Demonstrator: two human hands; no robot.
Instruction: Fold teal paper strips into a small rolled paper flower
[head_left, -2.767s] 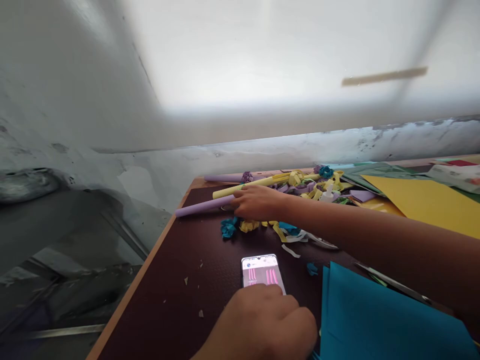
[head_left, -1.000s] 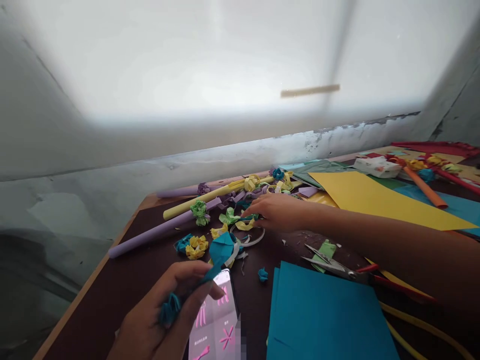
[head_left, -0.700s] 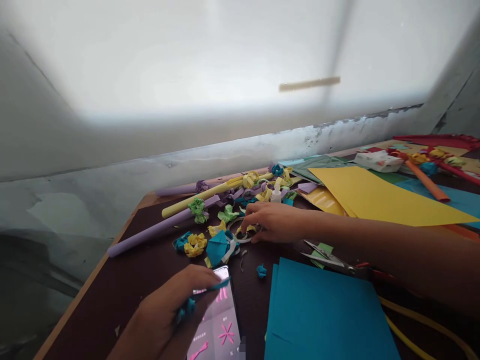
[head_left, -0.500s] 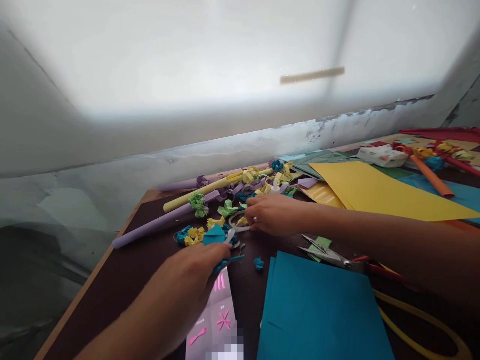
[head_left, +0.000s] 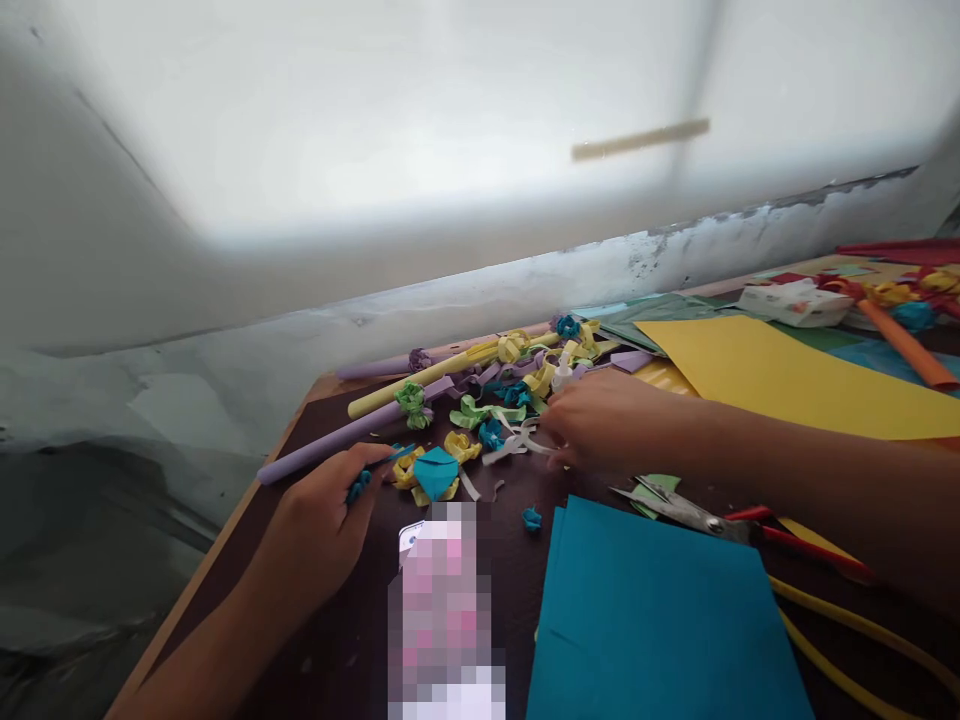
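Observation:
My left hand is closed round a small crumpled blue paper piece, and a narrow blue strip juts from its fingertips. To its right lie a folded blue paper shape and yellow paper flowers. My right hand is closed, its fingers curled down beside a tangle of white strips. One strip runs up to those fingers, but what they grip is hidden. Behind that hand stands a white glue bottle. A small blue paper flower lies in front of it.
Blue sheets lie in front, beside scissors with red handles. A phone with a blurred screen is near the middle. Purple and yellow paper tubes lie back left. Yellow sheets spread at the right.
My left hand has moved left and back, away from the white strip it held, keeping blue paper. My right hand has shifted slightly right; the white loop near it now appears as loose strips.

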